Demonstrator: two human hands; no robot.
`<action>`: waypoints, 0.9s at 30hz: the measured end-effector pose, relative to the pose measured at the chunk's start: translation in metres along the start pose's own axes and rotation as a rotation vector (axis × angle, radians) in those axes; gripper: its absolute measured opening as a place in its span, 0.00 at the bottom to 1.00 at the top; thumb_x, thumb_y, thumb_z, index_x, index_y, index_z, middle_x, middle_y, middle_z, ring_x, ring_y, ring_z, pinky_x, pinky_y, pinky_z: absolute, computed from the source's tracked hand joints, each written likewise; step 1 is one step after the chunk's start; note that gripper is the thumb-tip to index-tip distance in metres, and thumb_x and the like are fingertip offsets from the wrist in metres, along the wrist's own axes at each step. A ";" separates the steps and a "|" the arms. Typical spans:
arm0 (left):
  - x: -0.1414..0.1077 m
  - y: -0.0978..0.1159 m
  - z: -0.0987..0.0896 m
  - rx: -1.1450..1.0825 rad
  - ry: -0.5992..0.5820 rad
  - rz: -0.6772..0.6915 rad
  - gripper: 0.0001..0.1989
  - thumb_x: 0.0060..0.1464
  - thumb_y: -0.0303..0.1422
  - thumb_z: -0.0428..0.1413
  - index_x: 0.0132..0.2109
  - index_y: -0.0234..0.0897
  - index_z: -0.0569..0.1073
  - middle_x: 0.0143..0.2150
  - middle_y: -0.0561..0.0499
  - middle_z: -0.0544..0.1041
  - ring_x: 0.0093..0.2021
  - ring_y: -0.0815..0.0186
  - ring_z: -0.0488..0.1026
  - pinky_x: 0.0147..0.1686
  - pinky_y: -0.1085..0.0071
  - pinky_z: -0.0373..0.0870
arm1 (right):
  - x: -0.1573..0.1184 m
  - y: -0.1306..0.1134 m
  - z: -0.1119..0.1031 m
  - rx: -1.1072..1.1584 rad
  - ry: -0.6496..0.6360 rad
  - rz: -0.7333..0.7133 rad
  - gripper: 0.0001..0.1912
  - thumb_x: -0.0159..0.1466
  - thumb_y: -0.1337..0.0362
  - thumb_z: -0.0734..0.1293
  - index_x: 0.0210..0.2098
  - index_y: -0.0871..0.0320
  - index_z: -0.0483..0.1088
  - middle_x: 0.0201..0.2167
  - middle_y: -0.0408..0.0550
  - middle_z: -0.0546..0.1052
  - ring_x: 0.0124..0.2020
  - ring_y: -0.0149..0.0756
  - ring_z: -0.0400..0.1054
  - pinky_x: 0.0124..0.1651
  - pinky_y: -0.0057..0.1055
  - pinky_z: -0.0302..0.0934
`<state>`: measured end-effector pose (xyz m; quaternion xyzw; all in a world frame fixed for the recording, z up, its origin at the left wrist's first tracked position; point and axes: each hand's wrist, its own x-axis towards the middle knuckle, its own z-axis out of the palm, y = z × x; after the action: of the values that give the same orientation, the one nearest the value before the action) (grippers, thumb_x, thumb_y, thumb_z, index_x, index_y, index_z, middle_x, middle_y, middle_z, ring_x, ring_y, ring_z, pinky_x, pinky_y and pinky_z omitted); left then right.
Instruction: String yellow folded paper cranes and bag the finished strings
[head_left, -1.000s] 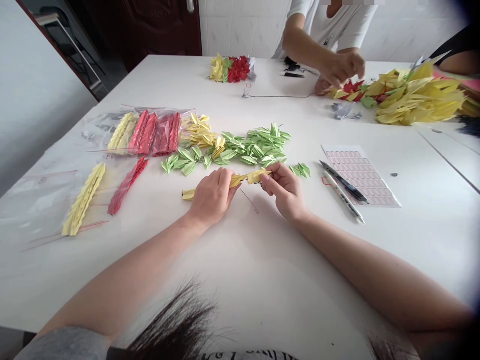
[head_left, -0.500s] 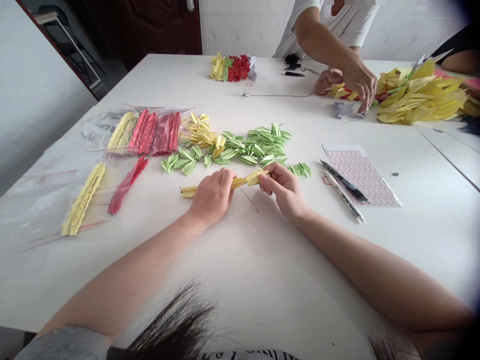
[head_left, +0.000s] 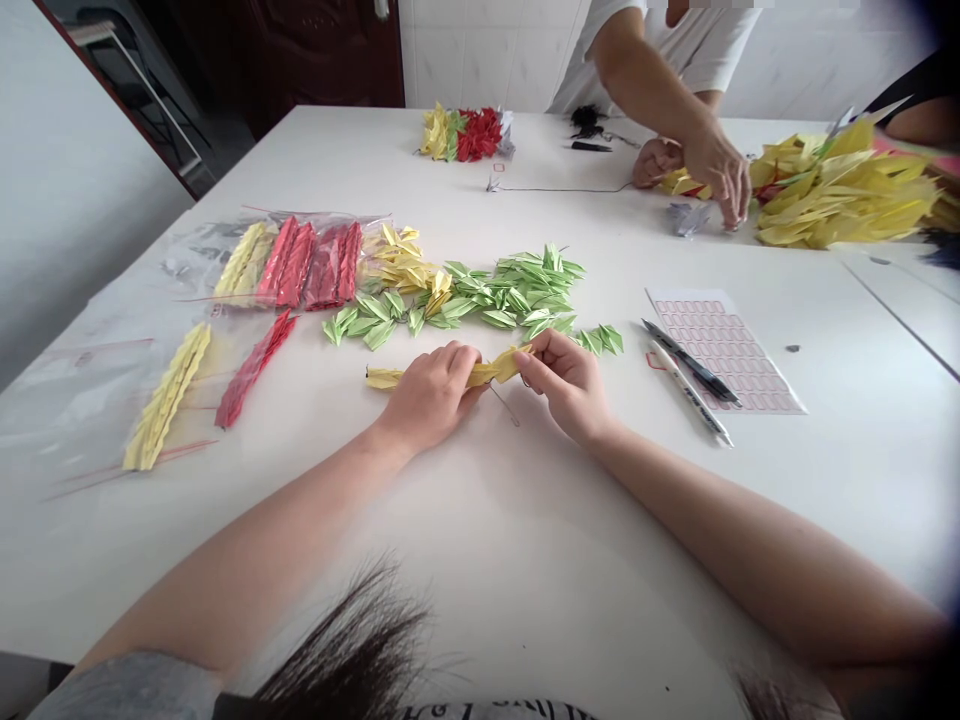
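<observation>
On the left are a yellow braid (head_left: 166, 400) and a red braid (head_left: 256, 372). Behind them, a clear bag (head_left: 196, 262) has more yellow and red ones in it. Next, the left hand (head_left: 430, 395) has its fingers curled around a yellow strip (head_left: 482, 375), just in front of the green pieces (head_left: 517, 300). A thin thing, maybe a wire (head_left: 507, 406), pokes out below. The right hand (head_left: 564, 387) pinches the strip's right end. Further right, a black pen (head_left: 691, 362) lies partly on a white sheet (head_left: 750, 340), beside a white pen (head_left: 694, 396).
</observation>
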<state>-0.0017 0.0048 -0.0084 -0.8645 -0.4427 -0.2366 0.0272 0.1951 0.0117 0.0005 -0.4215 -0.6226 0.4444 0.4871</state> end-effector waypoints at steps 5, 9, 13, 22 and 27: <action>0.001 -0.002 0.001 0.029 -0.008 0.093 0.15 0.67 0.41 0.48 0.49 0.34 0.71 0.40 0.44 0.75 0.41 0.56 0.73 0.40 0.62 0.63 | 0.001 -0.007 0.002 0.075 0.032 0.097 0.25 0.59 0.44 0.71 0.23 0.56 0.61 0.16 0.37 0.59 0.20 0.27 0.52 0.24 0.27 0.45; 0.001 -0.001 0.001 0.074 0.009 0.167 0.19 0.68 0.45 0.45 0.52 0.36 0.71 0.38 0.46 0.77 0.39 0.57 0.74 0.43 0.60 0.62 | 0.003 -0.008 0.001 0.106 0.046 0.128 0.26 0.59 0.47 0.71 0.19 0.56 0.59 0.15 0.37 0.57 0.18 0.25 0.50 0.22 0.27 0.45; 0.000 0.000 0.000 -0.015 -0.018 0.202 0.20 0.68 0.46 0.43 0.52 0.35 0.68 0.38 0.47 0.78 0.37 0.59 0.76 0.36 0.64 0.64 | 0.003 -0.006 0.000 0.057 0.093 0.103 0.26 0.59 0.48 0.71 0.18 0.56 0.58 0.15 0.37 0.56 0.18 0.25 0.49 0.22 0.28 0.43; -0.001 -0.003 0.004 -0.169 -0.089 0.265 0.17 0.67 0.47 0.46 0.45 0.37 0.66 0.33 0.50 0.78 0.31 0.63 0.77 0.27 0.71 0.63 | 0.002 -0.003 0.000 -0.019 0.085 0.126 0.24 0.60 0.51 0.69 0.17 0.57 0.58 0.15 0.38 0.57 0.18 0.25 0.50 0.22 0.28 0.44; -0.001 -0.003 0.004 -0.156 -0.053 0.265 0.17 0.68 0.46 0.45 0.44 0.36 0.66 0.32 0.51 0.78 0.29 0.63 0.77 0.26 0.71 0.62 | 0.001 -0.003 0.000 -0.027 0.090 0.122 0.25 0.61 0.50 0.69 0.17 0.57 0.58 0.14 0.37 0.58 0.18 0.25 0.49 0.22 0.27 0.43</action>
<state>-0.0036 0.0067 -0.0129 -0.9207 -0.3057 -0.2416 -0.0211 0.1949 0.0120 0.0040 -0.4846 -0.5790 0.4455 0.4810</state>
